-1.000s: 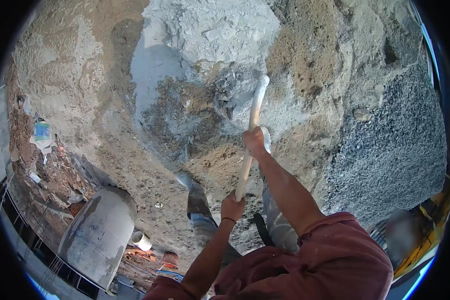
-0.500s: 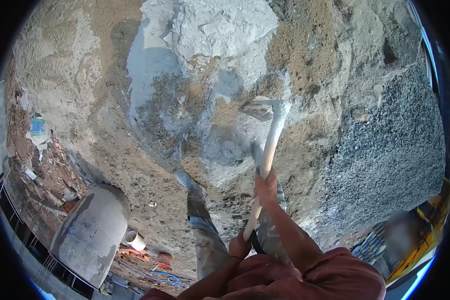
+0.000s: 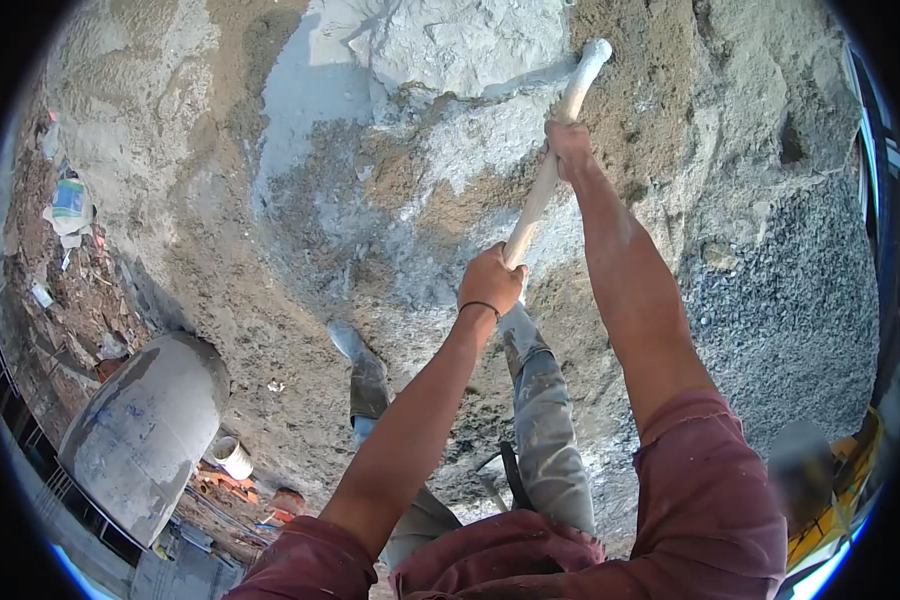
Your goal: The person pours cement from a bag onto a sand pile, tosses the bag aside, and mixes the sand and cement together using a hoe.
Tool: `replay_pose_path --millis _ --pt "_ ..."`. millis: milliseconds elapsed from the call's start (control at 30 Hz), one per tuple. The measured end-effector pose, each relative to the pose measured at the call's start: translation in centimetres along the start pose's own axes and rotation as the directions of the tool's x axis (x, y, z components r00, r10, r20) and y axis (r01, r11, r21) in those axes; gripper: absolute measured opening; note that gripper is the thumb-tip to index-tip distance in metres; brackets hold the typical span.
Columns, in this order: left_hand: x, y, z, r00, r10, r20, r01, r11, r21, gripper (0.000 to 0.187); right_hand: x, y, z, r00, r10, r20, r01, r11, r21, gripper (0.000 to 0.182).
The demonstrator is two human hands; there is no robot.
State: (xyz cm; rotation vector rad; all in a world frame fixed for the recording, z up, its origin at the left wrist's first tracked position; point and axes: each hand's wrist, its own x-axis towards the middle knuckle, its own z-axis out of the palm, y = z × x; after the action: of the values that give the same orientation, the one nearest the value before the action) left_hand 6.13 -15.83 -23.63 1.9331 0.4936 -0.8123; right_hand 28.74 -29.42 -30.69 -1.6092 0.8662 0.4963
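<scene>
Your left hand (image 3: 491,281) clamps the wooden handle (image 3: 536,203) low | your right hand (image 3: 571,147) clamps it farther up, well apart, presumably for leverage | its whitened end (image 3: 596,52) juts past your upper grip, beside a pale heap (image 3: 470,45)

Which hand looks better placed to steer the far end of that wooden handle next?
Probably the right hand: it grips the wooden handle near its far end, closer to the pale heap. The left hand holds the end nearer the body.
</scene>
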Motion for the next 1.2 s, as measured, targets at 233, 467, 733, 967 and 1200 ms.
replay_pose_path --millis 233,467,733,967,1200 --pt "-13.7 -10.7 2.4 0.97 -0.234 0.071 0.215 0.955 0.202 0.046 -10.5 17.2 0.3 0.947 0.302 0.11 -0.309 0.95 0.051 0.014" --pt "-30.7 -24.6 -4.4 0.947 -0.319 0.021 0.3 0.91 0.286 0.039 -29.3 30.5 8.0 0.897 0.424 0.125 -0.44 0.881 0.174 0.022" --pt "-39.3 -27.4 -10.4 0.938 -0.329 0.111 0.263 0.882 0.391 0.034 -41.7 32.3 8.4 0.875 0.471 0.113 -0.482 0.819 0.311 0.037" --pt "-16.8 -15.5 2.2 0.975 0.125 0.182 -0.146 0.983 0.11 0.034 -21.2 15.4 -6.5 0.986 -0.003 -0.168 0.024 0.992 0.122 0.028" --pt "-4.3 -7.5 2.9 0.964 0.058 0.26 -0.07 0.997 0.037 0.04 -2.7 13.7 -6.7 0.976 0.129 -0.178 -0.146 0.985 -0.087 0.032"
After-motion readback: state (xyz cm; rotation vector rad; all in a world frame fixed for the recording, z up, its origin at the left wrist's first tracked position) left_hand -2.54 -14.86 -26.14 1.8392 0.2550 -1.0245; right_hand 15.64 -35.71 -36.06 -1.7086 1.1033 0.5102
